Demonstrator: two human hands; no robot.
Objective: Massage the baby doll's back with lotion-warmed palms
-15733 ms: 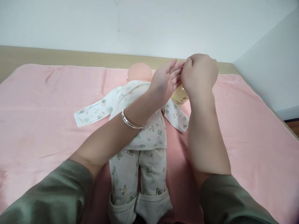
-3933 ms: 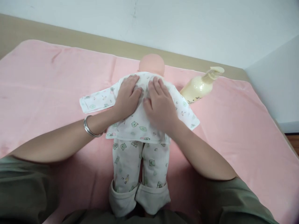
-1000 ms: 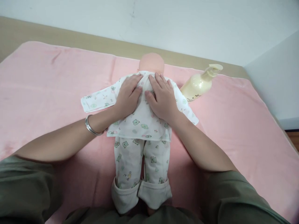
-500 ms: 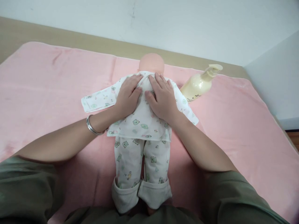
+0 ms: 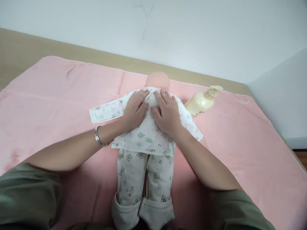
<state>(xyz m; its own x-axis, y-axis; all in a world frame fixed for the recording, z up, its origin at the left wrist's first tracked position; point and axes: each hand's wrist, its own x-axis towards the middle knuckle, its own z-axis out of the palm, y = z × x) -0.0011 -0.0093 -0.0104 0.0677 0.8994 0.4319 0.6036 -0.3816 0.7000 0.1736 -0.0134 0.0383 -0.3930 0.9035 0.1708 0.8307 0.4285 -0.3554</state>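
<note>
A baby doll (image 5: pixel 158 80) lies stretched out with its bald head away from me. It wears a white printed top (image 5: pixel 144 137) with long sleeves and matching trousers (image 5: pixel 131 172), the cuffs turned up wide. My left hand (image 5: pixel 136 110) rests flat on the left side of the top near the shoulders, fingers pointing to the neck. On the other side of the chest-high area, my right hand (image 5: pixel 168 113) lies flat too, its fingers slightly spread. A narrow strip of cloth shows between the two thumbs. Both hands hold nothing.
A cream pump bottle (image 5: pixel 201 103) lies tilted beside the doll's right-hand sleeve. Under everything spreads a pink cloth (image 5: pixel 59 105) on a beige surface (image 5: pixel 96 52). A white wall (image 5: pixel 192 35) stands behind, and another meets it at the right.
The view has tipped upward, so everything sits lower in the picture. Both hands stay on the doll's top in nearly the same place.
</note>
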